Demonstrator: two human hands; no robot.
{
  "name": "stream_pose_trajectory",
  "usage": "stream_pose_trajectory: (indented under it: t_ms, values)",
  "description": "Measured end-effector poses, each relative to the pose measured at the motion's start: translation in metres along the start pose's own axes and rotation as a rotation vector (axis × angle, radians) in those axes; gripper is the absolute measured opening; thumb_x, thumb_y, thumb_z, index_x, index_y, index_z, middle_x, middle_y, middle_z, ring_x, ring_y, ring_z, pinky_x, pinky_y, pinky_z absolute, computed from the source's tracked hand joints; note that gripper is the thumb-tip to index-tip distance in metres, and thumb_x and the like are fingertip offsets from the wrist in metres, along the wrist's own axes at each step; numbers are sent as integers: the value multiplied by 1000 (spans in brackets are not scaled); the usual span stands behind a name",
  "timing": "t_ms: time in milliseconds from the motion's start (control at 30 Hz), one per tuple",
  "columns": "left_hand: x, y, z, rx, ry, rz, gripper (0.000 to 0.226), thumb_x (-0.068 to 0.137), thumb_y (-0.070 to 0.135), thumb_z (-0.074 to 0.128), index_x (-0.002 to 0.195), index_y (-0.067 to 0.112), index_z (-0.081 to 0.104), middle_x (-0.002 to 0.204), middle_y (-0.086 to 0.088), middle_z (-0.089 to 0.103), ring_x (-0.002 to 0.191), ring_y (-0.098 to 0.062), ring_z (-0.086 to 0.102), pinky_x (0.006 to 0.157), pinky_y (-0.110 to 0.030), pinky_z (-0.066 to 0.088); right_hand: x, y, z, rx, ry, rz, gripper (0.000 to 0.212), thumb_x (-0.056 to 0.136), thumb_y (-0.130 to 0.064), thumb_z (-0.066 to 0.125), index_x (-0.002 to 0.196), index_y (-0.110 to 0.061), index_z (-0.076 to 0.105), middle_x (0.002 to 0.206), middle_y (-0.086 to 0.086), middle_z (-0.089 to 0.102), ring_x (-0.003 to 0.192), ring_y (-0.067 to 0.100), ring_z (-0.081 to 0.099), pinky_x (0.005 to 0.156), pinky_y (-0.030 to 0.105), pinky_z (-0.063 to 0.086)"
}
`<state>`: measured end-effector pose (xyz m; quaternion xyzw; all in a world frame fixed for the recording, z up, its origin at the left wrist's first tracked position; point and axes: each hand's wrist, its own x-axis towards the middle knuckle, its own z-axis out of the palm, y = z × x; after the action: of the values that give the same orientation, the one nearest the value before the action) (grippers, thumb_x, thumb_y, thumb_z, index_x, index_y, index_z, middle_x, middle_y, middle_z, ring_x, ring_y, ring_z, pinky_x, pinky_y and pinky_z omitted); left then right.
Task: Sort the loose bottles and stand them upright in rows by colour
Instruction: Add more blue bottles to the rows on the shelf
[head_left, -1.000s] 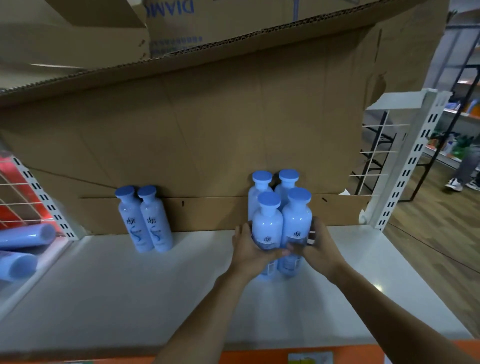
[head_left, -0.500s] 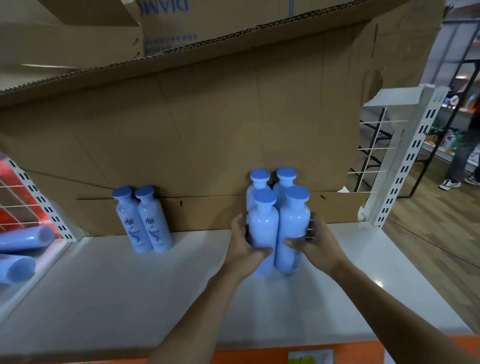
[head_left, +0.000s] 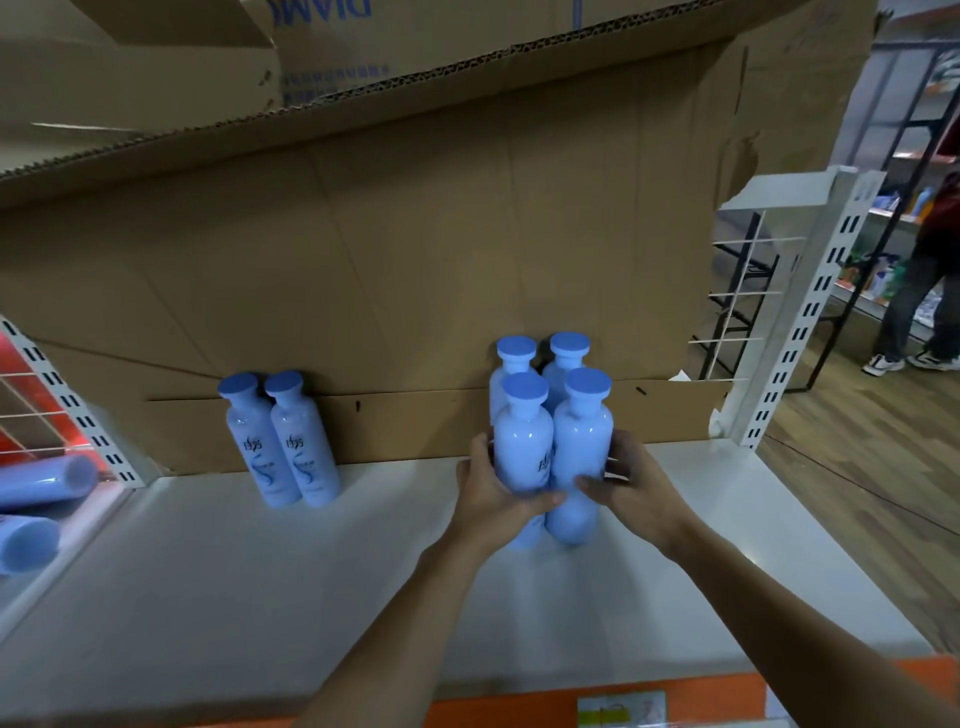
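White shelf (head_left: 260, 597), cardboard backing (head_left: 415, 270) behind. Four blue bottles clustered R of centre, upright; front pair (head_left: 550, 457) held, back pair (head_left: 540, 358) touching cardboard. L hand (head_left: 493, 493) wraps front-left bottle, R hand (head_left: 631, 486) wraps front-right; both closed on them. Second pair (head_left: 283, 447) stands w/ a lean further L, labels out. Loose bottles lying flat (head_left: 36, 499) at far L. Risk: tall, narrow, packed tight — uneven push or quick let-go could domino the cluster; front labels turned sideways.
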<state>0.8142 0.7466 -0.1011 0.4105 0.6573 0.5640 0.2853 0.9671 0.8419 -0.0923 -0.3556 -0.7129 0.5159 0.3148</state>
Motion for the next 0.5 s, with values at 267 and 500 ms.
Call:
stream_pose_trajectory:
  t_ms: [267, 500]
  values:
    - [-2, -1, -1, 13, 81, 72, 68, 62, 7, 86, 113, 31, 47, 110, 16, 58, 100, 3, 59, 78, -15, 49, 6, -2, 5, -99, 120, -20, 57, 69, -30, 81, 116, -19, 51, 108, -2, 62, 98, 16, 61, 80, 32, 52]
    - [-6, -5, 1, -64, 112, 98, 62, 70, -2, 80, 112, 29, 47, 108, 19, 59, 96, 14, 58, 71, -5, 48, 0, -8, 7, -13, 19, -11, 62, 71, -23, 82, 122, -21, 46, 115, -7, 58, 106, 8, 56, 79, 20, 47]
